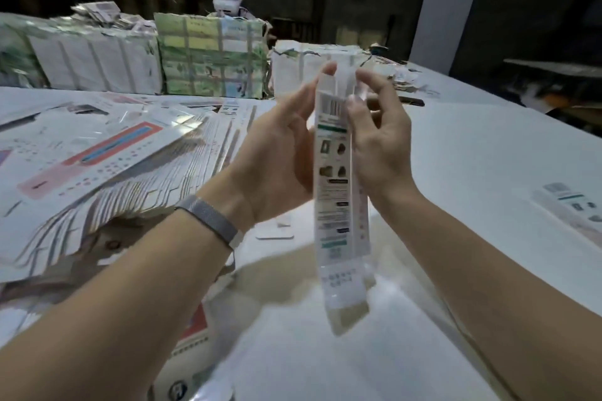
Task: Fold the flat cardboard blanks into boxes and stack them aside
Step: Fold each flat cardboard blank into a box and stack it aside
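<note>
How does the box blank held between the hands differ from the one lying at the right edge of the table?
The held blank stands upright in the air, gripped between the left hand and right hand; the blank on the table lies flat, untouched. The held blank shows nearly whole; the lying one is partly cut off by the picture's edge. Both are white, with a barcode above a green stripe.

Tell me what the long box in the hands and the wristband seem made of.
Long box: thin printed cardboard, white, slightly glossy by its sheen; brown unprinted inside at the bottom flap. Wristband: grey, looks like fine woven metal mesh, though fabric is possible.
</note>
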`<act>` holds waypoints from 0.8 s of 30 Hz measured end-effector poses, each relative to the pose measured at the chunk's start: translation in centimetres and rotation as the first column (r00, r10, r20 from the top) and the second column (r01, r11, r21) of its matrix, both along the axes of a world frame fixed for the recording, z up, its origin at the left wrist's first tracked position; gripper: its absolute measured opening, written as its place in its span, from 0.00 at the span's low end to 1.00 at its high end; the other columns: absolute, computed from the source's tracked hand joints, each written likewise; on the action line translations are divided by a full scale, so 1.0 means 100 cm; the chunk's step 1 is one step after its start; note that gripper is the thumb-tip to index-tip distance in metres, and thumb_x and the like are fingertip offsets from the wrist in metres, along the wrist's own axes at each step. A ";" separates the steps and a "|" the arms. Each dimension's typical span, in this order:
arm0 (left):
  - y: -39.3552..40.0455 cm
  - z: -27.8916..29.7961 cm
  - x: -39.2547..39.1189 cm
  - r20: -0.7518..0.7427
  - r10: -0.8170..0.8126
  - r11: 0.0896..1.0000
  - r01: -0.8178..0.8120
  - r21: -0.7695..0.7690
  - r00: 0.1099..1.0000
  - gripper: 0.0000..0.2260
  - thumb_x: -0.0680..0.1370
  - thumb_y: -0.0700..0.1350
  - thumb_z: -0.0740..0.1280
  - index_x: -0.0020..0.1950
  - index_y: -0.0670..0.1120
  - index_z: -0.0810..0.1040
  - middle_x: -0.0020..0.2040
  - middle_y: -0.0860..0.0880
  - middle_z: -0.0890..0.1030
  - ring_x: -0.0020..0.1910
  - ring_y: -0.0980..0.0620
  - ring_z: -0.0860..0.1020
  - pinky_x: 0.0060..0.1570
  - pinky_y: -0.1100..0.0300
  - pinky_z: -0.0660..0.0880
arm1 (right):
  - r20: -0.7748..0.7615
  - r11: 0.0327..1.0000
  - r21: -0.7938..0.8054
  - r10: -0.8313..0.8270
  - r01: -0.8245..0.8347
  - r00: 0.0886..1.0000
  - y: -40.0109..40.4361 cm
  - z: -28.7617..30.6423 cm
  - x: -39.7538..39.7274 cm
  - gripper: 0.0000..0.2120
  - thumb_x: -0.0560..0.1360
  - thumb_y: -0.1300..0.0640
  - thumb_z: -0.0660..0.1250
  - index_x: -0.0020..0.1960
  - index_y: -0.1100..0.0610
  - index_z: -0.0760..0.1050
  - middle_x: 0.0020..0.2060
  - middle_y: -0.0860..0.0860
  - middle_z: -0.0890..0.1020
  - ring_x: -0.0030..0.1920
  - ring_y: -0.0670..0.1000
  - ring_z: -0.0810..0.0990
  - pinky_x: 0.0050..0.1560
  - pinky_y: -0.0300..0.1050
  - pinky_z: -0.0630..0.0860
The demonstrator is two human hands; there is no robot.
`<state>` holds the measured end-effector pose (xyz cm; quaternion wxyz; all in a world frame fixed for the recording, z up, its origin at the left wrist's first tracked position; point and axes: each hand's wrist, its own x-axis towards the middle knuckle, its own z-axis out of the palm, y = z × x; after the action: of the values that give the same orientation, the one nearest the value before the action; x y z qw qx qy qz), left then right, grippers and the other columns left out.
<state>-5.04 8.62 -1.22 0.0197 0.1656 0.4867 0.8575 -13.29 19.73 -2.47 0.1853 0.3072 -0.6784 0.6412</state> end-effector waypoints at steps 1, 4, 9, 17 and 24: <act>0.002 -0.002 -0.003 0.006 -0.038 0.999 0.038 -0.019 0.999 0.19 0.85 0.56 0.53 0.76 0.65 0.65 0.69 0.48 0.77 0.64 0.44 0.78 0.59 0.40 0.76 | -0.020 0.999 0.013 -0.034 0.034 0.999 -0.001 -0.002 -0.002 0.13 0.83 0.55 0.61 0.66 0.52 0.75 0.56 0.51 0.77 0.52 0.45 0.79 0.51 0.44 0.81; 0.007 -0.009 -0.007 0.022 0.054 0.997 -0.053 -0.058 0.998 0.19 0.86 0.54 0.52 0.77 0.65 0.63 0.67 0.45 0.79 0.60 0.44 0.81 0.53 0.41 0.79 | -0.083 0.994 0.059 -0.087 0.092 0.993 -0.003 -0.006 -0.006 0.12 0.81 0.54 0.63 0.62 0.51 0.80 0.51 0.46 0.70 0.53 0.44 0.76 0.51 0.44 0.80; 0.008 -0.016 -0.003 -0.006 0.384 0.907 -0.378 -0.185 0.923 0.18 0.86 0.56 0.51 0.72 0.56 0.73 0.51 0.46 0.86 0.43 0.49 0.84 0.38 0.55 0.82 | -0.210 0.964 0.219 -0.103 0.149 0.972 0.001 -0.009 -0.008 0.14 0.79 0.52 0.69 0.62 0.56 0.81 0.46 0.46 0.69 0.46 0.43 0.72 0.49 0.40 0.75; 0.008 -0.019 -0.006 -0.088 0.410 0.838 -0.413 -0.356 0.908 0.21 0.85 0.59 0.50 0.79 0.66 0.53 0.59 0.46 0.83 0.52 0.44 0.84 0.48 0.52 0.83 | -0.064 0.973 0.213 0.100 -0.084 0.993 0.014 -0.003 -0.012 0.04 0.76 0.55 0.73 0.49 0.56 0.83 0.35 0.51 0.79 0.30 0.40 0.77 0.27 0.33 0.73; 0.007 -0.025 -0.004 0.018 0.405 0.788 -0.339 -0.514 0.914 0.30 0.82 0.66 0.45 0.55 0.49 0.81 0.44 0.47 0.85 0.44 0.49 0.84 0.42 0.58 0.79 | -0.016 0.931 0.330 0.169 -0.155 0.985 0.020 -0.003 -0.021 0.13 0.77 0.49 0.69 0.40 0.58 0.75 0.32 0.54 0.79 0.35 0.60 0.78 0.35 0.56 0.78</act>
<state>-5.45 9.36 -3.69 -0.0767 0.0003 0.7127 0.6973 -15.43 21.68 -2.79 0.0930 0.4026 -0.7435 0.5258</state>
